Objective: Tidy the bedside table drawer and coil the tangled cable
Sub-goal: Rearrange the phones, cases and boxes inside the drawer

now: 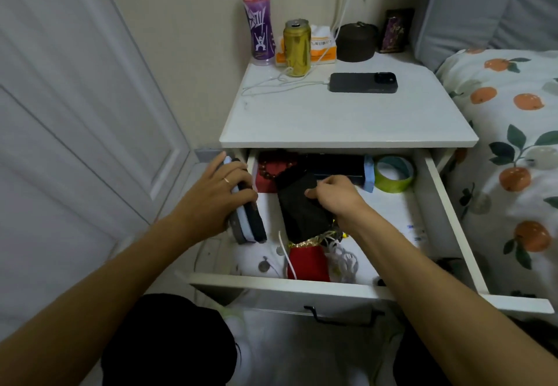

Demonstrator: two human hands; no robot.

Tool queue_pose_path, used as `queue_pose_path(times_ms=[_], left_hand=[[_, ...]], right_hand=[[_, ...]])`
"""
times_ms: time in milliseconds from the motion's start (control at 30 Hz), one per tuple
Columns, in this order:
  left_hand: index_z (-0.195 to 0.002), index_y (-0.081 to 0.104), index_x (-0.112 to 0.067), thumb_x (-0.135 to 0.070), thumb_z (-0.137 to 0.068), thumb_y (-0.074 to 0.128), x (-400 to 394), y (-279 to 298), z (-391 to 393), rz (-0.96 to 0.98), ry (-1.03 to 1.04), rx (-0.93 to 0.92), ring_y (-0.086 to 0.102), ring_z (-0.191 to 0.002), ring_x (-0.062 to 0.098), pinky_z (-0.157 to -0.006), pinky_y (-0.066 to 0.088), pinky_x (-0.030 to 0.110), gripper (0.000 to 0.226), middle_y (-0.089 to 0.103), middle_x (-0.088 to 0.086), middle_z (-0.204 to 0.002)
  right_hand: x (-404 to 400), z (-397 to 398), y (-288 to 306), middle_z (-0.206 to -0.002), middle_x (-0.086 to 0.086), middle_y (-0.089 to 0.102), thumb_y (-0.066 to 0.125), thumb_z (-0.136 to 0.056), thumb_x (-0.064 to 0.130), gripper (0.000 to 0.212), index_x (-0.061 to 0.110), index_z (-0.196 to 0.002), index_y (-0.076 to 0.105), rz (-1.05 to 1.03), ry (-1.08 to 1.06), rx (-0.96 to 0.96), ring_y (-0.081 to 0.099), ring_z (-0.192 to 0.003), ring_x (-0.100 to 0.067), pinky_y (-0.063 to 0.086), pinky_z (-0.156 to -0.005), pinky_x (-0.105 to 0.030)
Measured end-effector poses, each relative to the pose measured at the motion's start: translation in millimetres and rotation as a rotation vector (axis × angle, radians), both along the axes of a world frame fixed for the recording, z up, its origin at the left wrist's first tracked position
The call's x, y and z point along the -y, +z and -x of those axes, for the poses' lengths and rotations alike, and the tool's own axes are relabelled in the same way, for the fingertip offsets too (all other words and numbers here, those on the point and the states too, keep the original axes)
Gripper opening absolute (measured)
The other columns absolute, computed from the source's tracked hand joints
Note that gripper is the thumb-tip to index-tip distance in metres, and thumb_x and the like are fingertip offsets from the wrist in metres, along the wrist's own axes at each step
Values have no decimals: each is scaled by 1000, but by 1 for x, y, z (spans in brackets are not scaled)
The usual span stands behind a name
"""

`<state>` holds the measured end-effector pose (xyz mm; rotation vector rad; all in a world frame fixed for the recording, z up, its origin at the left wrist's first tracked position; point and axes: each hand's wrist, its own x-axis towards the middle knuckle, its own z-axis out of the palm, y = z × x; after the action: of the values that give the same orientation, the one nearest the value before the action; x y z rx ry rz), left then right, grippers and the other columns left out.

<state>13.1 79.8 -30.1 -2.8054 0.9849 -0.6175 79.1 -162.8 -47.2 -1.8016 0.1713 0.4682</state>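
The white bedside drawer (450, 213) stands pulled open. My left hand (216, 192) grips a stack of flat things (249, 222), dark, pale blue and grey, held upright at the drawer's left wall. My right hand (335, 194) pinches a black pouch (302, 213) lying in the middle of the drawer. Below the pouch lies a red pouch (308, 265) with gold trim. A tangled white cable (342, 260) sits to its right, near the drawer front. Another white cord (285, 254) runs along the red pouch's left side.
At the drawer's back are a red box with beads (267, 171), a dark box (338, 165) and a green tape roll (392, 174). On the tabletop (332, 120) lie a charging phone (363, 82), a gold can (297, 47), a purple bottle (259, 29) and a dark round pot (356, 42). A bed (513, 144) is at the right, a door (75, 114) at the left.
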Motion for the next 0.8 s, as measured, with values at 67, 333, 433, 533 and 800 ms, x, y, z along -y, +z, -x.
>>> queue_pose_path(times_ms=[67, 333, 433, 533, 800], left_hand=[[-98, 63, -16, -11, -74, 75, -8, -10, 9, 130, 33, 23, 53, -115, 36, -105, 31, 62, 28, 62, 13, -110], [-95, 71, -9, -26, -88, 61, -32, -20, 20, 283, 92, 0, 56, -109, 36, -95, 40, 56, 20, 64, 15, -110], [-94, 72, -8, -28, -88, 56, -38, -20, 25, 364, 133, -15, 57, -105, 35, -96, 42, 53, 26, 64, 15, -107], [-94, 70, -8, -28, -86, 58, -44, -20, 27, 431, 150, -9, 56, -104, 34, -96, 42, 49, 25, 64, 16, -106], [-97, 71, -8, -21, -81, 65, -41, -25, 28, 493, 144, -30, 54, -107, 34, -96, 43, 51, 22, 64, 15, -109]], right_hand=[[-21, 1, -3, -87, -16, 62, 63, -80, 3, 9, 3, -88, 59, -42, -12, -59, 63, -82, -26, 49, -66, -35], [-79, 10, -16, -116, -23, 61, 54, -86, -2, 38, -6, -123, 48, -19, -64, -235, 63, -105, -38, 52, -93, -51], [-84, 11, -22, -124, -24, 59, 55, -86, 2, 47, -4, -132, 45, 56, -41, -260, 62, -108, -38, 51, -94, -49], [-77, 22, -24, -114, -25, 60, 54, -87, 0, 48, -4, -133, 42, 117, 39, -238, 64, -95, -35, 57, -79, -43], [-62, 34, -22, -125, -15, 58, 45, -98, 25, 37, 2, -127, 53, 524, 529, -44, 56, -111, -29, 44, -88, -34]])
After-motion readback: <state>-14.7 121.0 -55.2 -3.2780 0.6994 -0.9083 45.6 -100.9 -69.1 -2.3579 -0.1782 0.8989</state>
